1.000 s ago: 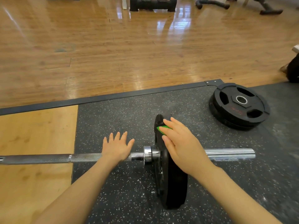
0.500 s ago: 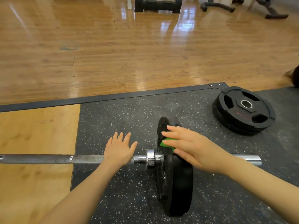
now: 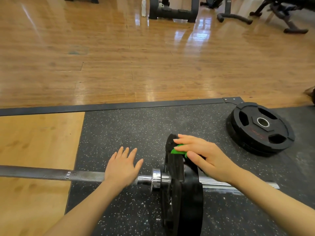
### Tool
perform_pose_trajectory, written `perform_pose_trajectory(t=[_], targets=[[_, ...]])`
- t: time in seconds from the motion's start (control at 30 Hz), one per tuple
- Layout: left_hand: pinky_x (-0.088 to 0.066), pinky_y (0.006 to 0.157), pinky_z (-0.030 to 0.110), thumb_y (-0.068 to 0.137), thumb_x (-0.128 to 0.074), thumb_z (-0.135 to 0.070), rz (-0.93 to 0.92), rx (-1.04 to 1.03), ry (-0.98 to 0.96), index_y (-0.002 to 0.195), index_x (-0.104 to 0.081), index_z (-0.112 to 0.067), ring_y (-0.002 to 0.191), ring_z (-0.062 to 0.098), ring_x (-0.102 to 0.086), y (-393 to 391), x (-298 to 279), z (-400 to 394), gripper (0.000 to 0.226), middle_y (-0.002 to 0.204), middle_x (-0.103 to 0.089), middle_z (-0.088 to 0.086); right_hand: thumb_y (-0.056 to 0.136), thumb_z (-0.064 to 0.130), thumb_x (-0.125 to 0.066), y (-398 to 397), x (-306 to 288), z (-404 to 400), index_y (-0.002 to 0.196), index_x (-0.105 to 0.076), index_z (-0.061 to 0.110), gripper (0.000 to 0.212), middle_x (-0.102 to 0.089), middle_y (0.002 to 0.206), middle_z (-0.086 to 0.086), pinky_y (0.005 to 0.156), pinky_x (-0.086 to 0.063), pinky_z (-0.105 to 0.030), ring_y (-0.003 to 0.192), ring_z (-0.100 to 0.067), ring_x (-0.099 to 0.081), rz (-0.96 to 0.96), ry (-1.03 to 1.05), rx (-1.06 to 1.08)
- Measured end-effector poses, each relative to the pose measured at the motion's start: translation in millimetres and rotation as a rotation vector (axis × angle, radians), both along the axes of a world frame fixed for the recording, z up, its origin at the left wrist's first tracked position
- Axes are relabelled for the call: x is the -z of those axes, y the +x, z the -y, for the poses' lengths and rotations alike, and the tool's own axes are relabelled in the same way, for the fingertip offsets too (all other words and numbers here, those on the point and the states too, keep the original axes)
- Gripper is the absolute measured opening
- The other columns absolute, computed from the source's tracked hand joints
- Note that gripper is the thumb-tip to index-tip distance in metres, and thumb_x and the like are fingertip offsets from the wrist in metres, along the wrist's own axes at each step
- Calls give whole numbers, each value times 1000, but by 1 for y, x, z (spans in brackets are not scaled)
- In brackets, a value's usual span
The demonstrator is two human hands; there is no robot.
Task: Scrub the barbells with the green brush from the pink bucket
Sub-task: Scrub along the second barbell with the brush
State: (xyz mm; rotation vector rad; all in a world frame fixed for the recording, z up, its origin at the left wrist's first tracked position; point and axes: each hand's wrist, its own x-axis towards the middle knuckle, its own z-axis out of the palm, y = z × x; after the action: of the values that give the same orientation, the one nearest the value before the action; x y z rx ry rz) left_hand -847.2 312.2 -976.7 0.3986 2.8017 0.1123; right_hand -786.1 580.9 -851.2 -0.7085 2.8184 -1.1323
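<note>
My right grip (image 3: 207,159) holds a green brush (image 3: 178,150) on a black plate (image 3: 185,198); below lies a black white-speckled mat (image 3: 122,130).

A black speckled rubber mat (image 3: 129,133) covers the floor at the centre, edged at 12 o'clock by a dark metal strip (image 3: 109,106). A light wooden platform panel (image 3: 34,142) adjoins it at 9 o'clock. Glossy wood flooring (image 3: 153,57) stretches beyond. On the mat, a barbell (image 3: 51,174) rests on its upright plate (image 3: 189,201); at 2 o'clock, black weight plates (image 3: 260,128) lie stacked flat.
</note>
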Motion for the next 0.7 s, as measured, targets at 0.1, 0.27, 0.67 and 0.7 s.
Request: perform_pose_trajectory(t=[0.1,0.27,0.67,0.7], targets=[[-8,120,37,96,-9,-60,-20,5,10,154,-9,-27,148,20,-2,2,0,0,66,160,-13,2,100,31,-43,-26,11,-1,121,-67,22,33,-58,132,13,110,-35,-27,131,-1,-44,69,-85,116],[-8,120,37,97,-10,-59,-31,-6,32,154,-11,-27,148,19,-3,2,-1,0,65,160,-14,1,102,23,-44,-47,17,-3,117,-69,25,29,-61,127,17,110,-36,-33,126,5,-46,192,-130,207],[-50,92,35,91,-23,-45,-243,41,171,115,-69,-16,113,18,-61,6,-2,2,59,120,-67,1,100,29,-45,-42,11,2,107,-73,30,29,-64,119,22,101,-38,-17,119,3,-53,155,-151,195],[-52,86,34,90,-29,-41,-280,47,181,107,-72,-15,106,18,-65,5,-2,2,53,113,-70,0,101,26,-45,-47,13,2,107,-73,28,28,-64,119,21,100,-39,-18,117,4,-53,164,-151,221]])
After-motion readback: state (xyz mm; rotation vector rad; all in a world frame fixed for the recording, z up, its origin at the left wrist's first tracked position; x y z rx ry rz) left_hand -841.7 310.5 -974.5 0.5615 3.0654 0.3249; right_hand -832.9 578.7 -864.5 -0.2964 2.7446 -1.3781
